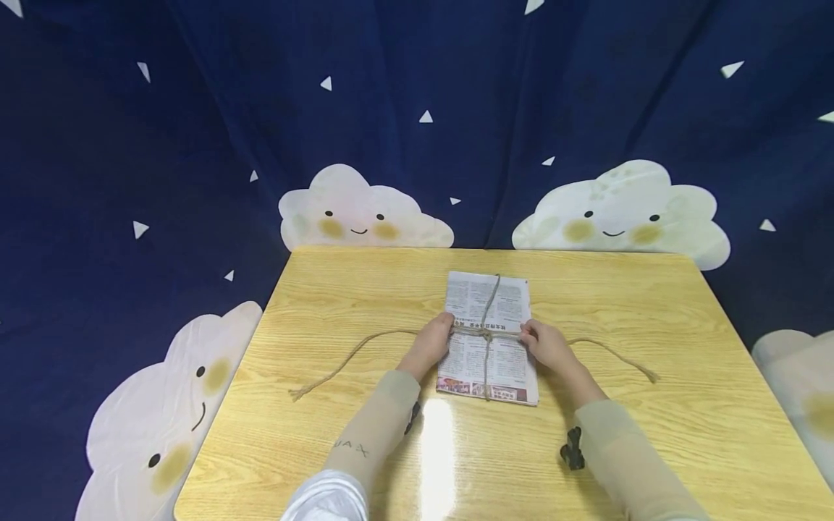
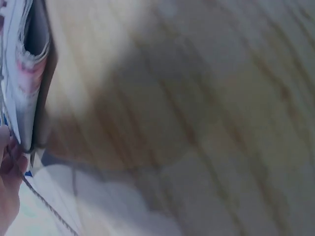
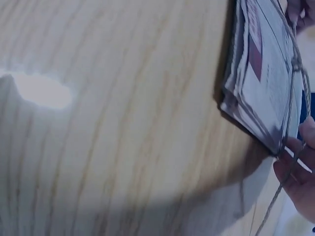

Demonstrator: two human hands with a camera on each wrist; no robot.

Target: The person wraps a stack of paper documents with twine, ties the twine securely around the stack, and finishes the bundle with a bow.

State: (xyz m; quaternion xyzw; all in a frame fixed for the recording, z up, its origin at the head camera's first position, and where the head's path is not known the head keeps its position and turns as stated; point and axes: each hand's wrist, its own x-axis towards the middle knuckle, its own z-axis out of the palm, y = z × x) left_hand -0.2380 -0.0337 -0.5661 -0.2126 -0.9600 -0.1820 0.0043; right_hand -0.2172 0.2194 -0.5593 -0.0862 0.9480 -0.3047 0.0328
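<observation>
A folded stack of newspapers lies on the wooden table, with twine crossing it lengthwise and widthwise and meeting at a knot in the middle. At the stack's left edge, my left hand holds one twine end. My right hand pinches the other end at the right edge; the right wrist view shows that twine lifted between the knot and the fingers. Loose tails trail outward past both hands. In the left wrist view only part of the left hand appears, beside the folded paper.
The wooden table extends well past the stack on both sides. Behind it hangs a dark blue curtain with printed clouds and white triangles. Glare lies on the tabletop in front of the stack.
</observation>
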